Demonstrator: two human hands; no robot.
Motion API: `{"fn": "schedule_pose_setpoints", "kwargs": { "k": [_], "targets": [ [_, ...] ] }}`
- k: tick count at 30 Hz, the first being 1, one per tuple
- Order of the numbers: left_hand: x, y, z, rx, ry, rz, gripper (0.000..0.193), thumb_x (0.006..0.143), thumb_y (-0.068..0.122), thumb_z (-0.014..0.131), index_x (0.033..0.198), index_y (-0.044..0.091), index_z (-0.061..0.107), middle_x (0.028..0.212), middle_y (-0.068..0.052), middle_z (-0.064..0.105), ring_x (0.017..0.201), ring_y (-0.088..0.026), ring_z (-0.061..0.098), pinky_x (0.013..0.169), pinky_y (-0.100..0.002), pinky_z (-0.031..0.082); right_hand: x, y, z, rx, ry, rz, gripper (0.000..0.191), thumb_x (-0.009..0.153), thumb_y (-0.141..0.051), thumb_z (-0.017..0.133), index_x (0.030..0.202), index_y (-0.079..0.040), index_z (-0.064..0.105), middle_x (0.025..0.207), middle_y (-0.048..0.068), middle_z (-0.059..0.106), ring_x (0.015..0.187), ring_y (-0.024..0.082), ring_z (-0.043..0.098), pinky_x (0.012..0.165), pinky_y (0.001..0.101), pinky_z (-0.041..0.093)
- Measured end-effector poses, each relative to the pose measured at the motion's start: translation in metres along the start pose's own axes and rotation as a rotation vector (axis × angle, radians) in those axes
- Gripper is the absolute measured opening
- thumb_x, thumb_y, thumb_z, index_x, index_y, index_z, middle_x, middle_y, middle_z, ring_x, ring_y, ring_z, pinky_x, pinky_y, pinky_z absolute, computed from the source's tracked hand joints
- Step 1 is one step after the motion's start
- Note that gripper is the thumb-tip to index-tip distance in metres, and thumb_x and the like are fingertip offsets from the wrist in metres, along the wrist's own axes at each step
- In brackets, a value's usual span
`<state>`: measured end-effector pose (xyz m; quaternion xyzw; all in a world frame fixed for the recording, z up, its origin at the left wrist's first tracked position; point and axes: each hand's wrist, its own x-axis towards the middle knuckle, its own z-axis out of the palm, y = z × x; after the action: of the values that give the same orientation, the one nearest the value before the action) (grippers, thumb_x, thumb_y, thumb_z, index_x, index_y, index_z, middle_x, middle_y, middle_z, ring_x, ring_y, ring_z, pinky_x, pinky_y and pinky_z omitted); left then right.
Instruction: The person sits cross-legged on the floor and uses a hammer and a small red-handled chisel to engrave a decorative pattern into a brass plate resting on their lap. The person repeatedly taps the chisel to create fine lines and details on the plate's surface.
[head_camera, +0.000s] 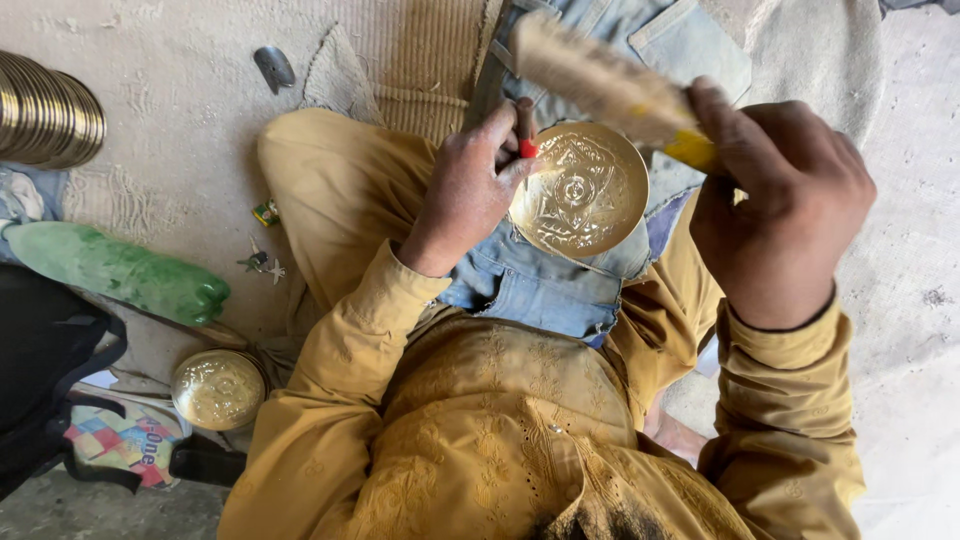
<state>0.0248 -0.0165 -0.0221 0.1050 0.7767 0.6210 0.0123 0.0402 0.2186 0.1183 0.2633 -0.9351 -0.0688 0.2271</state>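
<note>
Left hand (468, 190) pinches a red-tipped punch (525, 135), tip on rim of brass bowl (578, 190); bowl rests on denim cloth (535, 285) over lap. Right hand (775, 205) fist-closed on wooden mallet (600, 80), raised, blurred. Judged step: chasing the pattern, mid-strike; next blow calls for punch held steady, square hit. Left wrist bent inward, right forearm lifted; second brass bowl (218, 389) on floor beside.

An engraved brass bowl (578, 190) is rested on folded denim (540, 285) in a seated person's lap. A red-tipped chisel (525, 128) is pinched against its rim by the left hand (470, 185). A wooden mallet (610, 88) is gripped, raised and blurred, by the right hand (775, 200). A green plastic bottle (120, 270), a second brass bowl (218, 389) and stacked brass bowls (45, 110) are seen at the left.
</note>
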Motion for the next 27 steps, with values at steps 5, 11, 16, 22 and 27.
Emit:
{"fn": "schedule_pose_setpoints", "kwargs": {
  "k": [5,11,16,22,27],
  "targets": [
    [-0.003,-0.004,-0.002,-0.026,0.038,-0.061,0.035,0.088,0.004,0.082,0.109,0.001,0.054,0.084,-0.011,0.074,0.076,-0.019,0.080,0.061,-0.029,0.060,0.004,-0.006,-0.003,0.005,0.069,0.001,0.020,0.110,-0.009,0.070,0.122,-0.019,0.082,0.082,-0.003,0.070,0.061,0.004,0.051,0.057,0.0228,0.036],
    [-0.008,-0.010,-0.002,-0.046,0.031,-0.069,0.033,0.088,0.003,0.082,0.106,0.002,0.055,0.083,-0.010,0.074,0.073,-0.016,0.079,0.058,-0.028,0.060,0.008,-0.015,-0.003,-0.068,0.053,0.001,0.019,0.110,-0.011,0.072,0.121,-0.022,0.083,0.083,-0.005,0.070,0.061,0.005,0.050,0.055,0.0245,0.036],
    [-0.012,-0.011,-0.001,-0.097,-0.003,0.000,0.030,0.090,0.002,0.082,0.103,0.002,0.054,0.087,-0.009,0.071,0.078,-0.016,0.078,0.063,-0.028,0.062,-0.002,-0.014,-0.005,0.018,0.044,-0.037,0.031,0.096,0.000,0.077,0.119,-0.020,0.082,0.084,-0.001,0.071,0.068,0.012,0.059,0.059,0.0299,0.044],
    [-0.009,-0.003,0.001,-0.034,-0.091,0.145,0.028,0.099,0.003,0.074,0.116,0.002,0.052,0.097,-0.010,0.071,0.088,-0.016,0.076,0.074,-0.028,0.065,-0.030,-0.025,0.002,0.779,0.239,0.432,0.042,0.097,0.008,0.084,0.134,0.007,0.064,0.105,0.015,0.070,0.092,0.020,0.066,0.083,0.0294,0.056],
    [0.009,0.000,0.002,0.206,-0.204,0.324,0.041,0.094,0.009,0.077,0.128,0.004,0.054,0.101,-0.013,0.074,0.091,-0.022,0.076,0.075,-0.033,0.061,-0.059,-0.036,0.029,1.147,0.141,0.658,0.033,0.102,0.011,0.079,0.132,0.002,0.067,0.114,0.010,0.073,0.101,0.016,0.071,0.093,0.0289,0.061]
  ]
}}
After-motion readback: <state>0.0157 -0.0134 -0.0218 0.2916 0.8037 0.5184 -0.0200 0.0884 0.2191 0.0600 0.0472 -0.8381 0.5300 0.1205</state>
